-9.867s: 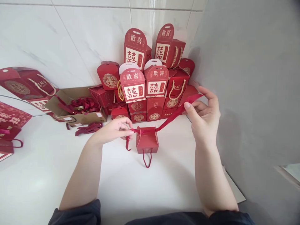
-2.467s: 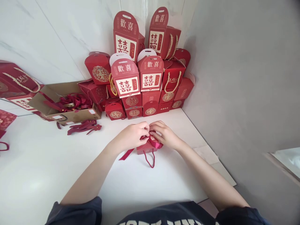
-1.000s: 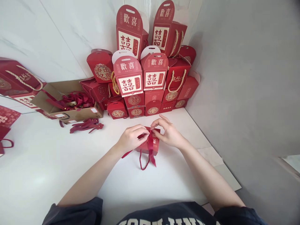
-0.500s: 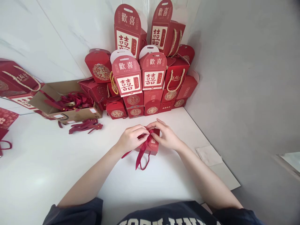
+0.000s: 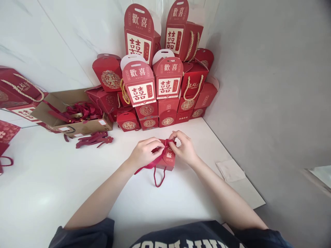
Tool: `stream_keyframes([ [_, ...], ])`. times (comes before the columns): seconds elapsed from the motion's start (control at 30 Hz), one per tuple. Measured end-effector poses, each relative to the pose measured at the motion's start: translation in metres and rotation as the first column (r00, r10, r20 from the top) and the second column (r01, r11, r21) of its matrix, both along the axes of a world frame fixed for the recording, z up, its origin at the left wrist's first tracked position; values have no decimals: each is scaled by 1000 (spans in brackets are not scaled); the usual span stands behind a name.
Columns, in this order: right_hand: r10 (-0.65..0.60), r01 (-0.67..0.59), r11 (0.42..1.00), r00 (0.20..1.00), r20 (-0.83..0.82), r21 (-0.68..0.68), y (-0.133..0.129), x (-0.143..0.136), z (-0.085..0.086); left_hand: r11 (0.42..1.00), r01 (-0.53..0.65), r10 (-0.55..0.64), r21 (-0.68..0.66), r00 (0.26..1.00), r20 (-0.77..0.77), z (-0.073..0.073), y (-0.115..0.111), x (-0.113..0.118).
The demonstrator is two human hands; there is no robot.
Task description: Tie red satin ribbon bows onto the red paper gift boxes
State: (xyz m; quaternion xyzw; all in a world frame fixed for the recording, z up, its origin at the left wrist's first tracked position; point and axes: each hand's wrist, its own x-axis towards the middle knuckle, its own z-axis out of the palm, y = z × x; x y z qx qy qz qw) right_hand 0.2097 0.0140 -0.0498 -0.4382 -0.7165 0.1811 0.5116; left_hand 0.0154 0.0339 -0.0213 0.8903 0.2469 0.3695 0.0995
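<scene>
A small red gift box (image 5: 168, 164) lies on the white table between my hands, its dark red cord handle looping toward me. Across its top runs a dark red ribbon (image 5: 152, 164), knotted or looped near the middle. My left hand (image 5: 147, 151) pinches the ribbon at the box's left side, and a tail of it trails out below that hand. From the right, my right hand (image 5: 183, 148) has thumb and forefinger closed on a ribbon loop at the top of the box. The fingertips partly hide the knot.
Stacked red gift boxes (image 5: 168, 88) rise against the wall behind. An open cardboard box (image 5: 85, 128) full of red ribbons stands at the left, with a bundle of ribbons (image 5: 94, 139) before it. A pale folded sheet (image 5: 230, 171) lies at right, beside the grey wall.
My right hand has shifted slightly right, drawing the ribbon loop with it. The ribbon tail that hung over the box's front now lies to the left, under my left hand.
</scene>
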Motion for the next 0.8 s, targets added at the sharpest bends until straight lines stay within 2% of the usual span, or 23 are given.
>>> stream_keyframes([
  [0.1, -123, 73, 976, 963, 241, 206, 8, 21, -2, 1000, 5, -5, -17, 1000, 2, 1, 0, 0],
  [0.17, -250, 163, 952, 902, 353, 258, 11, 45, 2, 1000, 13, -13, -17, 1000, 9, 1, 0, 0],
  [0.23, -380, 318, 924, 835, 399, 214, 11, 70, 9, 1000, 24, -24, -10, 1000, 14, 1, 0, -1],
  [0.27, -411, 386, 911, 806, 427, 146, 9, 80, 13, 1000, 30, -30, -4, 999, 12, 2, 0, -1],
  [0.3, -344, 370, 928, 802, 488, 45, 7, 89, 18, 999, 38, -38, 3, 999, 5, 2, 0, -1],
  [0.37, -74, 214, 954, 846, 527, -210, 1, 96, 26, 998, 52, -51, 21, 999, -14, 2, 0, -1],
  [0.43, 171, -5, 917, 908, 381, -399, -5, 89, 31, 998, 58, -57, 40, 998, -31, 3, 0, 0],
  [0.47, 237, -101, 893, 934, 267, -439, -6, 82, 31, 997, 57, -55, 47, 998, -39, 4, 0, 0],
  [0.53, 291, -239, 858, 955, 48, -455, -5, 62, 28, 997, 51, -48, 58, 997, -52, 4, 0, 0],
  [0.63, 299, -342, 807, 939, -167, -480, 2, 35, 19, 997, 46, -41, 68, 997, -64, 4, 0, 1],
  [0.73, 299, -399, 770, 915, -271, -498, 9, 19, 13, 997, 45, -40, 66, 997, -70, 4, 1, 0],
  [0.8, 319, -432, 767, 899, -301, -475, 12, 15, 13, 997, 45, -40, 67, 997, -72, 3, 1, 0],
])
